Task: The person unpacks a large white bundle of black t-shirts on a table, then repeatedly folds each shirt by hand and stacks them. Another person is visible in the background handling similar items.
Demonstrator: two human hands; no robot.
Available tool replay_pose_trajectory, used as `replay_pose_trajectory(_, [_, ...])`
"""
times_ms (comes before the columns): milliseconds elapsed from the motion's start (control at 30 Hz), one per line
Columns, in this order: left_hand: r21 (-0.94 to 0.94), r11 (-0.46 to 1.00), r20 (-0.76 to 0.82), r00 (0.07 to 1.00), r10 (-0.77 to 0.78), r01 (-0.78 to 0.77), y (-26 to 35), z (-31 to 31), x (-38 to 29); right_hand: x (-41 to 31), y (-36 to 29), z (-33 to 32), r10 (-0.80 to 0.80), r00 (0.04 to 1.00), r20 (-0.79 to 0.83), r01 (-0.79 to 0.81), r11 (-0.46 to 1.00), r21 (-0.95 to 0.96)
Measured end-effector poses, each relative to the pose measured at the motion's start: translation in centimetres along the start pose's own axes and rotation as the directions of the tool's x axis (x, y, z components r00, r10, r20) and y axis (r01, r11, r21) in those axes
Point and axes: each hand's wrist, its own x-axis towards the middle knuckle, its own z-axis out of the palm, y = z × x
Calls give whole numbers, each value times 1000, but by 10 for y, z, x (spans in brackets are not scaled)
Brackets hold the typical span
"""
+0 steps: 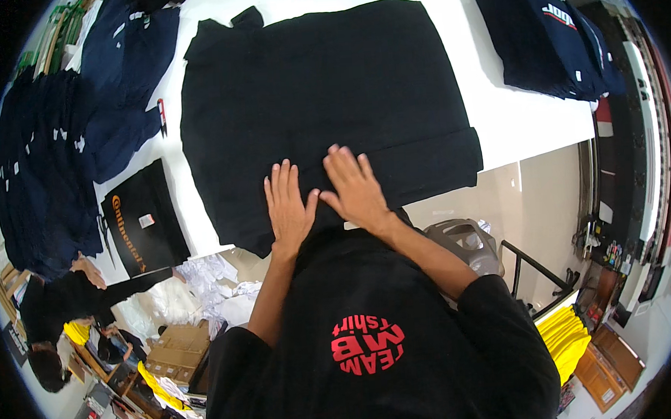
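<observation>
A black garment (pixel 317 85), seemingly a T-shirt, lies spread across the white table (pixel 530 125) in front of me. My left hand (pixel 291 203) rests palm down near its front edge, fingers apart. Beside it, my right hand (pixel 357 188) is also flat on the cloth, slightly blurred, with the fingers spread. The two thumbs almost meet. To the right of my right hand, a straight fold line crosses the fabric, and that part overhangs the table's front edge. Neither hand grips anything.
Dark shirt piles (pixel 43 168) cover the left side, near a red-handled tool (pixel 162 116). A folded black shirt with orange print (pixel 159 218) lies closer. At far right sits a navy shirt stack (pixel 532 45). Another person (pixel 56 304) is at the left; a grey plastic bin (pixel 456 237) stands below.
</observation>
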Motion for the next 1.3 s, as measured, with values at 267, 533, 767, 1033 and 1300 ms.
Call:
replay_pose_trajectory(267, [249, 897, 14, 925, -381, 366, -106, -23, -51, -79, 184, -47, 533, 844, -68, -520, 780, -347])
replay_pose_trajectory(533, [422, 687, -179, 797, -576, 591, -129, -36, -51, -59, 207, -66, 739, 580, -344, -815, 528, -239])
replay_pose_trajectory(767, [-141, 808, -104, 803, -587, 572, -134, -54, 37, 97, 44, -4, 446, 743, 499, -638, 246, 730])
replay_pose_trajectory(1033, [-319, 608, 224, 681, -697, 727, -173, -47, 120, 159, 18, 89, 517, 764, 386, -645, 606, 465])
replay_pose_trajectory(1300, [-885, -140, 448, 732, -513, 444, -186, -60, 29, 118, -32, 47, 188, 855, 483, -492, 3, 871])
